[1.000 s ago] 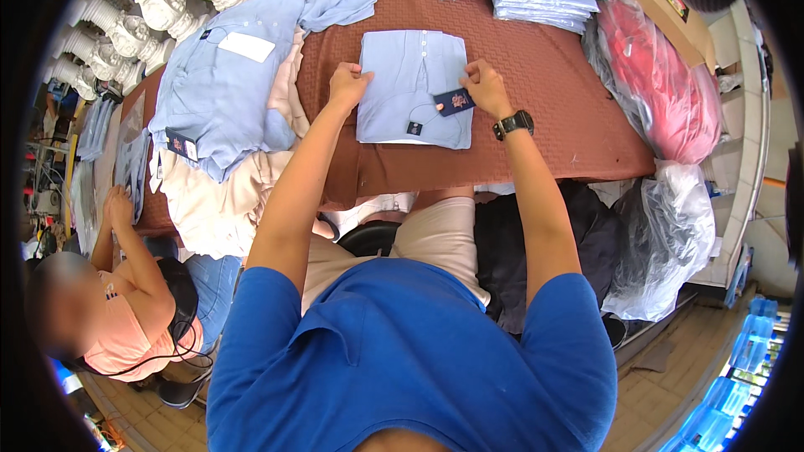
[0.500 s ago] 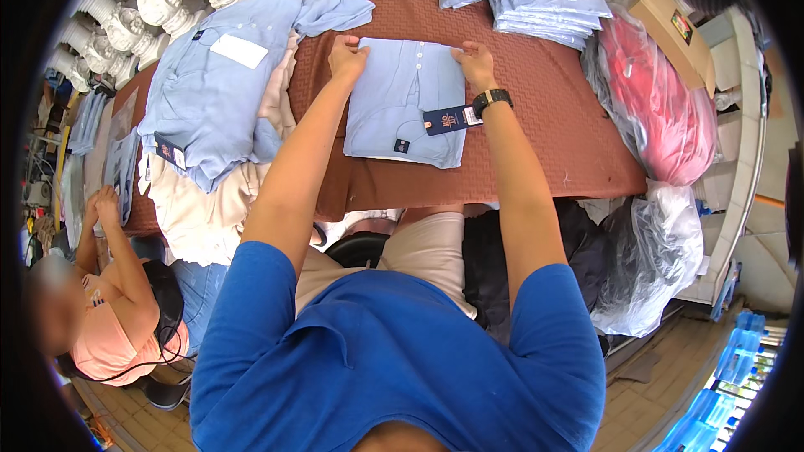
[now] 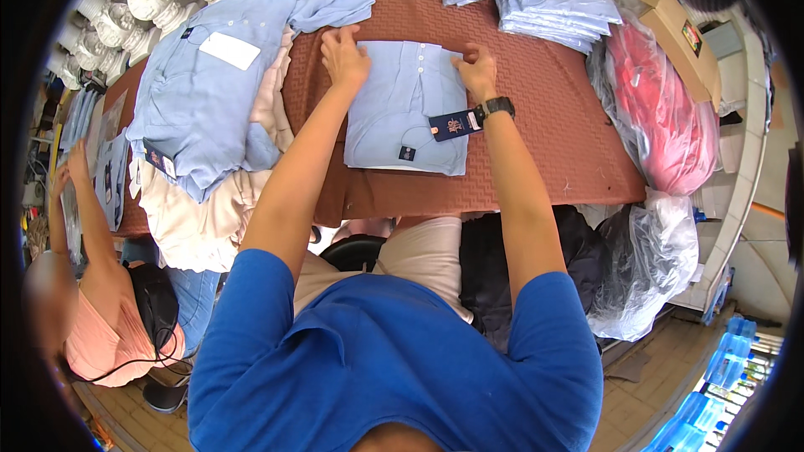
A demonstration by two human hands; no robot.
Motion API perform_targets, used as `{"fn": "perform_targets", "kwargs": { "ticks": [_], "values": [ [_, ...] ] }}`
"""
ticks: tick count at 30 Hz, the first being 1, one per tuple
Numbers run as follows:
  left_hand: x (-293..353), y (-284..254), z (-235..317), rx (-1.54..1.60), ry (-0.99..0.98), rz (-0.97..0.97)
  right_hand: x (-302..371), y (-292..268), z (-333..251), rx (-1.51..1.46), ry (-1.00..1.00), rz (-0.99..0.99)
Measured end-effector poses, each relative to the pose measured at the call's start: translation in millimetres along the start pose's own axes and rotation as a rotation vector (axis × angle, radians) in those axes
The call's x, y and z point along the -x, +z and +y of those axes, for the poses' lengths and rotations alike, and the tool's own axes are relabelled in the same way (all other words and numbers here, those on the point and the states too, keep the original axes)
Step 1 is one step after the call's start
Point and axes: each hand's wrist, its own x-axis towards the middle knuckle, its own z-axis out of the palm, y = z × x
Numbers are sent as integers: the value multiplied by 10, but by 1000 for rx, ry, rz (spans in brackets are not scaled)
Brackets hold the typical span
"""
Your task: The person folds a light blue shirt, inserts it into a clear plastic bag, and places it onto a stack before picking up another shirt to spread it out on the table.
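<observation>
The folded light blue button-placket shirt lies flat on the brown textured tablecloth, in the middle of the table's near part, its collarless placket running from the far edge. A second ago the hands were at its left and right sides; half a second ago they had gone to its far corners, where they are now. The left hand, which looked pinched at the far left corner half a second ago, has opened: its fingers are raised and spread, the thumb side just beside that corner. The right hand stays at the far right corner with its fingers curled; whether it grips the cloth I cannot tell.

The navy hang tag still lies slanting over the shirt's right edge, near the black wristwatch; a second ago it was by the right fingers. The small dark square tag remains near the shirt's near edge.

To the left, the heap of light blue shirts rests over cream garments, and at the far right sit bagged light blue shirts, both as before. At far left, the co-worker, whose hands were clasped together, now has both arms stretched out toward the table.
</observation>
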Motion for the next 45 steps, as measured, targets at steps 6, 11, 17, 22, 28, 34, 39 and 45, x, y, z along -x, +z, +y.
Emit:
{"fn": "perform_targets", "kwargs": {
  "ticks": [6,11,17,22,28,34,39,45],
  "values": [
    [-139,73,461,141,-106,-359,-139,-6,-58,187,97,41],
    [-250,183,653,59,-325,-548,-257,10,45,-16,246,-105],
    [-201,286,443,198,-223,-562,-164,8,-77,-122,323,-120],
    [-141,335,204,-287,-229,-90,-201,-201,97,-437,404,-208],
    [-468,302,-338,87,-487,-632,-245,-169,-53,-603,532,-183],
    [-267,342,-133,291,-468,-570,-199,24,132,-509,431,-6],
    [-292,182,277,-58,-31,-288,-162,-26,-58,-478,458,-147],
    [-364,183,692,-155,-260,-725,-137,-66,-65,-442,439,-120]
  ]
}}
